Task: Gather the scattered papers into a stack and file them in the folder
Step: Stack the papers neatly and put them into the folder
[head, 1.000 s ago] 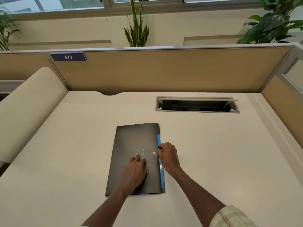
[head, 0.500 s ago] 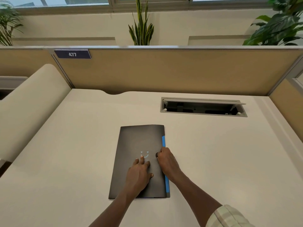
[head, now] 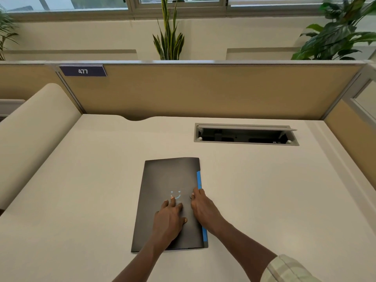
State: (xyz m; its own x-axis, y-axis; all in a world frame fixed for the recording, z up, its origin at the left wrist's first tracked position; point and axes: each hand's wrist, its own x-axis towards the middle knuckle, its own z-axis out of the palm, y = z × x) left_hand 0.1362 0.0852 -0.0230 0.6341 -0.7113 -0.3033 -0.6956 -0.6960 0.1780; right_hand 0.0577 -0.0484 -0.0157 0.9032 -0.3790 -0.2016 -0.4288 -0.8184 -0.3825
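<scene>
The black folder (head: pixel 168 200) lies closed on the bench (head: pixel 81 190), no loose papers in sight. The left hand (head: pixel 169 217) still presses flat on the cover, fingers straight. The right hand (head: pixel 200 206) has slid inward from the blue edge strip (head: pixel 199 180), fingers curled onto the cover near the clasp; filing looks essentially finished.

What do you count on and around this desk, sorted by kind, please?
Folder (black, closed, blue edge strip): 1
Hands on it, left hand and right hand: 2
Cable hatch in the desk: 1
Number plate: 1
Plants behind the partition: 3
Total: 8
</scene>
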